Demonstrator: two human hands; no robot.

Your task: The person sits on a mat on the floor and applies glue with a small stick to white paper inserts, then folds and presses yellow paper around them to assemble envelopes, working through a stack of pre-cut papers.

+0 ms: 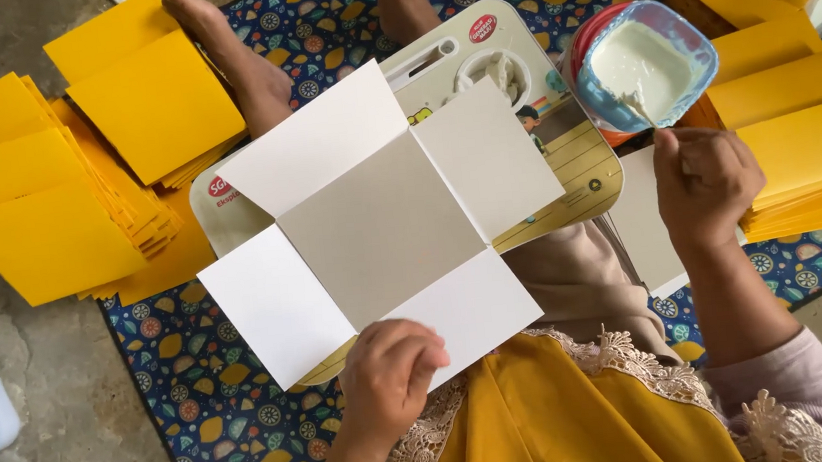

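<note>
at centre, card: light, stiff, creased; left hand pinches its 6 o'clock flap; right hand fingers closed on stick in paste tub

Soft, even daylight is filling the scene, leaving only faint shadows under the white card and beside the yellow stacks. The white glue in the tub is blowing out slightly (hardly any texture showing), and nothing is glaring harshly. Focus is holding sharp at centre, while the corners are softening and bending a little from the wide lens.
</note>
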